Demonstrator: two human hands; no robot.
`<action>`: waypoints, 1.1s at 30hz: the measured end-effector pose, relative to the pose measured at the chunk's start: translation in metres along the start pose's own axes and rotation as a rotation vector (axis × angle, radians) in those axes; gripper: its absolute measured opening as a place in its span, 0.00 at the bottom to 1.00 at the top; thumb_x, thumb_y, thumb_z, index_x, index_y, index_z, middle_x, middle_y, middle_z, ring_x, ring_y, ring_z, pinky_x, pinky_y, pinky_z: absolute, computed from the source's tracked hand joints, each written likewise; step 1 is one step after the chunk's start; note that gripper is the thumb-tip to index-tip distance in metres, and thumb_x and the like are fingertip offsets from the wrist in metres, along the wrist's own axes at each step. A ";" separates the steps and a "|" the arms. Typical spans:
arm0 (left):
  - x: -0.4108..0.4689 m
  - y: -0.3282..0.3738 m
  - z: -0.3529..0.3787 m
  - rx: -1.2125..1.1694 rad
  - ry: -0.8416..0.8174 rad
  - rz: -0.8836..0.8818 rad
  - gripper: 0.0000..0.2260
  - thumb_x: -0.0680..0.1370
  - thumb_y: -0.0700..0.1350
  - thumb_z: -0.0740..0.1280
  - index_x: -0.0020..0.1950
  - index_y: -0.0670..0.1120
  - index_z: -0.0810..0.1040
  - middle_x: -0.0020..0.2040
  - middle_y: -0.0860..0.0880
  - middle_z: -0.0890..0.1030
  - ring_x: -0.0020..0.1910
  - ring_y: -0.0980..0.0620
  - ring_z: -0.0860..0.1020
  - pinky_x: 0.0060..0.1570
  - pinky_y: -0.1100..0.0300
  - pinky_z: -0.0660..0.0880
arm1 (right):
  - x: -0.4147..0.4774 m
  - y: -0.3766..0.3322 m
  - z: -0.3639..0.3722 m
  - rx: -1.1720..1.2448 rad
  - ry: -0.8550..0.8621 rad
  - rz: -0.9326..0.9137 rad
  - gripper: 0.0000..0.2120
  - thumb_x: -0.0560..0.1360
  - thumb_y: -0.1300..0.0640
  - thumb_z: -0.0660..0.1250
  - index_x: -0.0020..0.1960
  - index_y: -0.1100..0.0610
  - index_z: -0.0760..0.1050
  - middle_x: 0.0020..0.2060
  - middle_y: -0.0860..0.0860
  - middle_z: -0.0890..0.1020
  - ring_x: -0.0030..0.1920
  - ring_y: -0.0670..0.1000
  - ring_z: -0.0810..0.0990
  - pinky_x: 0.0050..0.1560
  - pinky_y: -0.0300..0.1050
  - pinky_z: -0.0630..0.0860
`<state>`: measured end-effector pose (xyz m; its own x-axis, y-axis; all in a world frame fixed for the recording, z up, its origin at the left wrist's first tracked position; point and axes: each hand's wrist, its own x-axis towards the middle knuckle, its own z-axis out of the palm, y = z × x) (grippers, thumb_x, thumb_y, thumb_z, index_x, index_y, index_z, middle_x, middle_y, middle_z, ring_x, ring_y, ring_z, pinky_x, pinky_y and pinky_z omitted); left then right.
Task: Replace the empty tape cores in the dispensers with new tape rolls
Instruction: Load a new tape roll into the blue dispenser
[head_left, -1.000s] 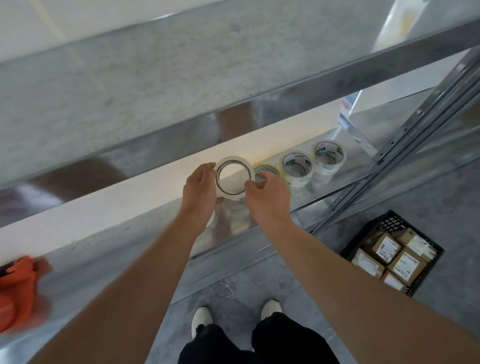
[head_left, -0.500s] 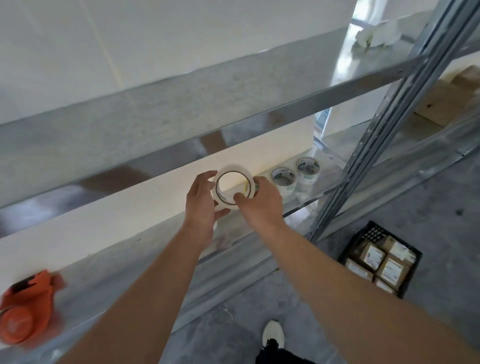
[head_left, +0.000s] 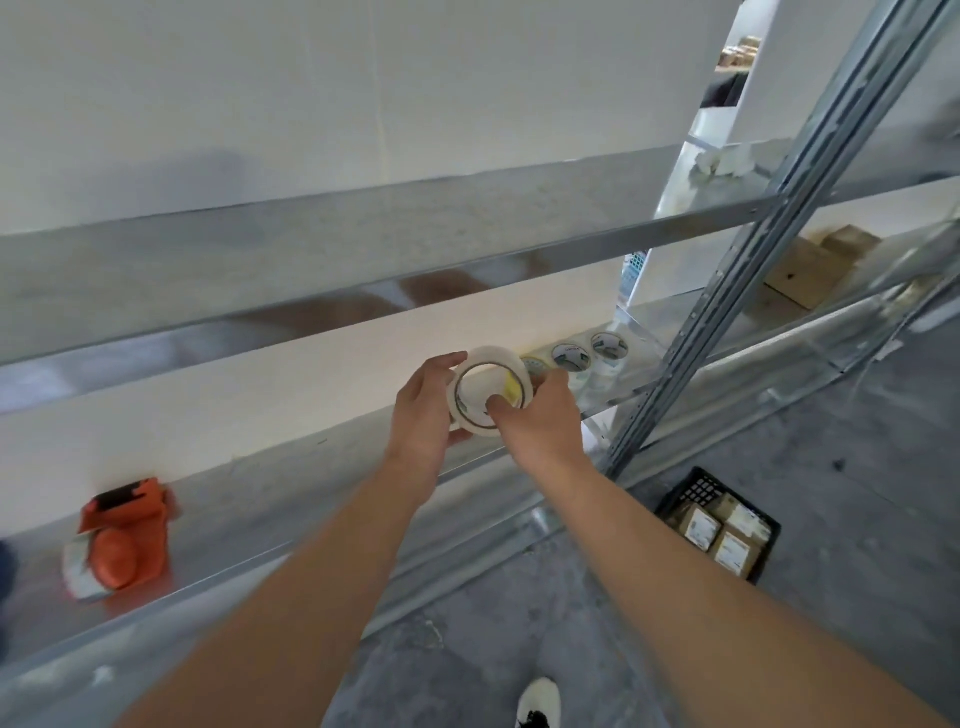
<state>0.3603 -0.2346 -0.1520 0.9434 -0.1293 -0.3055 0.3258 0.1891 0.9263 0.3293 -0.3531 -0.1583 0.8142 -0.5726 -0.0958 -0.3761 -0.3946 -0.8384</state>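
Both hands — left hand (head_left: 423, 410), right hand (head_left: 540, 421) — grip the tape roll (head_left: 488, 391) above the shelf (head_left: 291, 493). Risk: roll slips off — the dispenser (head_left: 122, 538) sits well apart.

The new tape roll (head_left: 493, 357) is a white ring with a big round hole and a bit of yellow inside. It stands on its edge with the hole facing us. The left hand (head_left: 423, 410) grips its left side and the right hand (head_left: 540, 415) pinches its near right side. The spare tape rolls (head_left: 571, 357) lie flat in a row on the metal shelf (head_left: 291, 499), just right of it. The orange tape dispenser (head_left: 124, 535) lies on the same shelf, far to the left.
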 end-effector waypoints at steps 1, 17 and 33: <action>-0.007 0.004 -0.004 0.003 -0.005 0.008 0.13 0.84 0.48 0.62 0.61 0.51 0.85 0.49 0.54 0.85 0.48 0.49 0.82 0.40 0.57 0.80 | -0.007 -0.002 0.000 -0.001 -0.002 -0.017 0.32 0.70 0.51 0.75 0.69 0.57 0.66 0.62 0.54 0.78 0.62 0.57 0.78 0.61 0.53 0.78; -0.104 0.034 -0.051 -0.128 0.217 0.134 0.14 0.84 0.47 0.61 0.60 0.47 0.86 0.64 0.44 0.83 0.61 0.43 0.83 0.54 0.46 0.85 | -0.082 -0.039 -0.010 0.091 -0.151 -0.265 0.28 0.75 0.51 0.70 0.74 0.44 0.68 0.62 0.52 0.78 0.58 0.53 0.78 0.60 0.52 0.77; -0.232 0.063 -0.188 -0.215 0.490 0.186 0.08 0.85 0.49 0.66 0.57 0.55 0.85 0.58 0.47 0.85 0.53 0.44 0.87 0.57 0.51 0.84 | -0.217 -0.114 0.065 0.172 -0.436 -0.458 0.24 0.76 0.53 0.69 0.72 0.47 0.71 0.60 0.49 0.79 0.59 0.53 0.78 0.61 0.55 0.80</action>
<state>0.1738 -0.0095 -0.0646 0.8878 0.3826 -0.2559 0.1083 0.3666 0.9241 0.2245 -0.1368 -0.0768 0.9934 -0.0158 0.1133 0.0983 -0.3881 -0.9164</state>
